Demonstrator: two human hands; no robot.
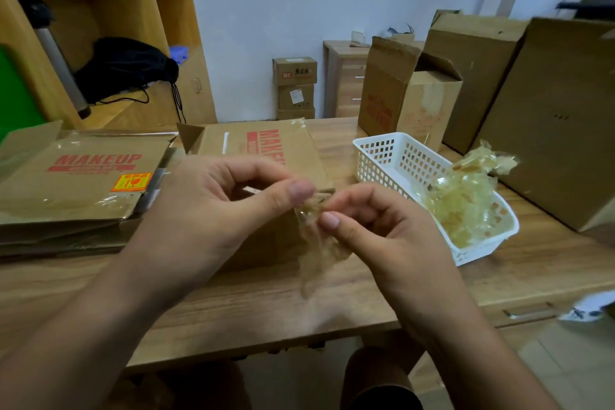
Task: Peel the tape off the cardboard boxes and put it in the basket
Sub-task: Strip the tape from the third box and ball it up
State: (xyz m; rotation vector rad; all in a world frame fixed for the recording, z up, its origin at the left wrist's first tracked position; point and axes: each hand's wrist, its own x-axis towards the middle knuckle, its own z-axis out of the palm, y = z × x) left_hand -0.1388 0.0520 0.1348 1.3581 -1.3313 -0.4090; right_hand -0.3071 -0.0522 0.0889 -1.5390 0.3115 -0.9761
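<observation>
At centre frame my left hand (213, 210) and right hand (382, 230) both pinch the top of a crumpled strip of tape (319, 250), thumbs against fingertips. Its tail hangs free over the table (266, 303) rather than sticking back onto the MAKEUP box (266, 146) behind it. It's blurred; possibly it clings to my fingers. The white basket (376, 143) sits close at right, holding tape wads (462, 203), a short reach for dropping this one.

Crumpled tape (316, 243) between both hands' fingers (301, 191).
</observation>
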